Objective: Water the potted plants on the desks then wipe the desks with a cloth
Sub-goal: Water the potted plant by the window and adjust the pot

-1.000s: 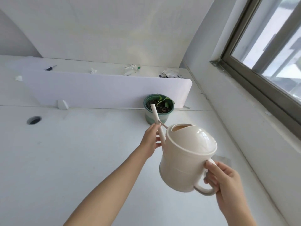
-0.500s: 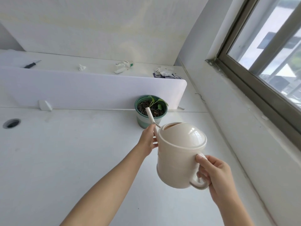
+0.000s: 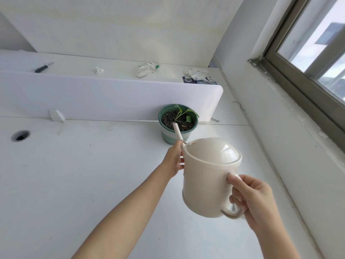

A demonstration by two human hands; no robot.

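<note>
Counter (image 3: pixel 74 184) spreads white across the left, with a round hole (image 3: pixel 20 135) near its far left edge. Behind it a low white screen (image 3: pixel 112 98) stands upright along the back, with a small white clip (image 3: pixel 56 115) at its foot. Beyond the screen, on a far counter (image 3: pixel 121 62), we see a dark-handled screwdriver (image 3: pixel 43 67), then a crumpled scrap of paper (image 3: pixel 99 70), then a bottle (image 3: pixel 148 69) lying on its side.

Toward the middle, the pot (image 3: pixel 168 136) sits on the near counter by the screen's right end. We cannot tell whether it touches the screen or stands just short of it. It is green and filled with dark soil, and a small plant (image 3: pixel 188 114) with a few green leaves grows in it.

Our left hand (image 3: pixel 172 159) reaches forward and grips the foot of the spout (image 3: pixel 177 132), fingers curled round it. The spout slants up and away, and its tip shows against the soil just inside the pot's near rim.

Right of that hand we hold the can (image 3: pixel 207 176), which is cream with a domed top, lifted clear of the counter and tilted. Our right hand (image 3: pixel 255 200) grasps its handle (image 3: pixel 231 212), thumb on top and fingers through the loop.

Farther back, a heap of wrappers (image 3: pixel 197 75) lies at the far counter's right end. At far right a sill (image 3: pixel 291 109) runs under a grey-framed window (image 3: pixel 308 53).
</note>
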